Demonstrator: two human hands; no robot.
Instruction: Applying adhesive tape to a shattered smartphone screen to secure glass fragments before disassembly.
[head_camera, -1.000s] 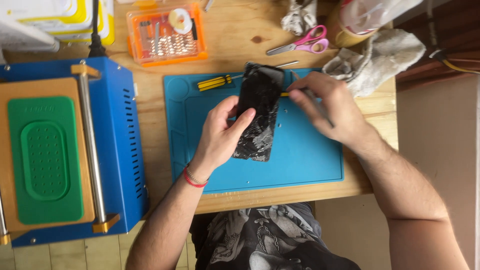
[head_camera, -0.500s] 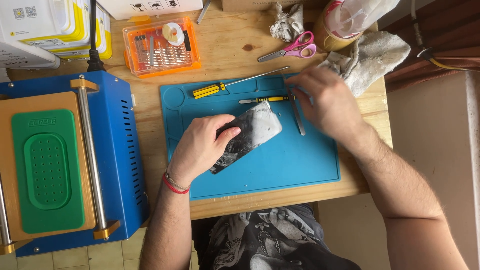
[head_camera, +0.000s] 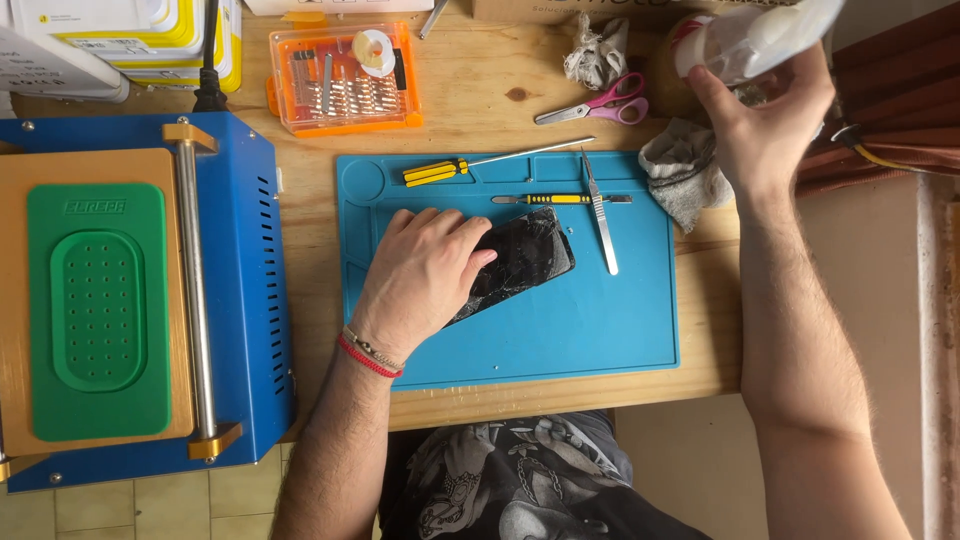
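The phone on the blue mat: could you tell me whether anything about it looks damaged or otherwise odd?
Yes. The phone under the left hand has a shattered dark screen, with cracks spreading across the glass. It lies at a slant on the blue mat. The right hand holds a clear bottle.

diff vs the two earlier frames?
The right hand left the blue mat and rose to the upper right, now gripping a clear plastic bottle. The left hand laid the cracked black phone flat and keeps pressing it. Yellow-handled screwdriver, scalpel and pink scissors are unmoved.
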